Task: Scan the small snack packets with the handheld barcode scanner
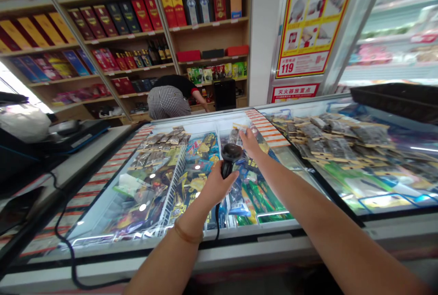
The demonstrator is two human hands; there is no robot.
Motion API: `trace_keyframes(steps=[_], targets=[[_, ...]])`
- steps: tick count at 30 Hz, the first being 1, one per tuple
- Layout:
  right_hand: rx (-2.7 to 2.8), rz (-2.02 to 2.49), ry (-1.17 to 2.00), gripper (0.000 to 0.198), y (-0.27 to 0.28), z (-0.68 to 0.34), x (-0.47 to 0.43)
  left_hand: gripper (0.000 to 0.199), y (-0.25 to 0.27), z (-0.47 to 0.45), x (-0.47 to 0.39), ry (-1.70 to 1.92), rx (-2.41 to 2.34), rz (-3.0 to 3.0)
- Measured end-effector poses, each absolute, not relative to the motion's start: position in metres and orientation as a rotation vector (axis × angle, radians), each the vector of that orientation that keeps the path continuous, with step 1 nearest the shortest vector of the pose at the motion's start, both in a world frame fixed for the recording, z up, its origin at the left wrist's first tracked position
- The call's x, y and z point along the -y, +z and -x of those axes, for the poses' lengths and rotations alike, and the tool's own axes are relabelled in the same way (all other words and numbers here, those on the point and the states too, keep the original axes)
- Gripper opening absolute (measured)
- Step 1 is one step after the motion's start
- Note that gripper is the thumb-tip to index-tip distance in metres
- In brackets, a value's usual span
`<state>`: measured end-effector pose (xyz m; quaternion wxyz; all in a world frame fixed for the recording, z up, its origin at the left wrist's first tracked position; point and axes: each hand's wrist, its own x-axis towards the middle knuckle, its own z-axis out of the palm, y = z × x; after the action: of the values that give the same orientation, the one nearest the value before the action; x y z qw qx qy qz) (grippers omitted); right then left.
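Note:
My left hand (221,181) is wrapped round the handle of a black barcode scanner (232,152), held head up over the glass-topped freezer (102,215). The scanner's cord drops below my wrist. Further forward, my right hand (252,144) pinches the edge of a small clear packet (236,134) with a tan top strip. The packet is close beyond the scanner head; its contents are too small to make out. Beneath both hands lie colourful bags of frozen food (201,181) and green packs (262,197), parted by a white wire divider (174,181).
Similar small packets (160,142) lie at the freezer's far left, more (331,137) on the right. A black tray (393,98) stands at the back right. The cord (65,222) crosses the left front. Beyond, a person (171,96) bends by stocked shelves (130,34).

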<state>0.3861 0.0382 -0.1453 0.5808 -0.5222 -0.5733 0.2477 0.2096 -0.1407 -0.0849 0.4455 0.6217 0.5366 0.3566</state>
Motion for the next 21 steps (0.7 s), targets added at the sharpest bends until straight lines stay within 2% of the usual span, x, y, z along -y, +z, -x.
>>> trace_keyframes(steps=[5,10,15,21], targets=[[1.324,1.324,0.679,0.022,-0.130,-0.379,-0.031,0.040,-0.065,-0.193,0.154,0.960,-1.322,-1.438],[1.385,1.346,0.998,0.026,-0.115,-0.346,-0.020,0.041,-0.053,-0.143,0.177,0.985,-1.397,-1.422],[1.493,1.293,1.324,0.033,-0.109,-0.270,-0.005,0.044,-0.057,-0.096,0.202,0.982,-1.459,-1.373],[1.502,1.374,1.238,0.037,-0.110,-0.167,0.007,0.047,-0.063,-0.067,0.224,1.041,-1.496,-1.292]])
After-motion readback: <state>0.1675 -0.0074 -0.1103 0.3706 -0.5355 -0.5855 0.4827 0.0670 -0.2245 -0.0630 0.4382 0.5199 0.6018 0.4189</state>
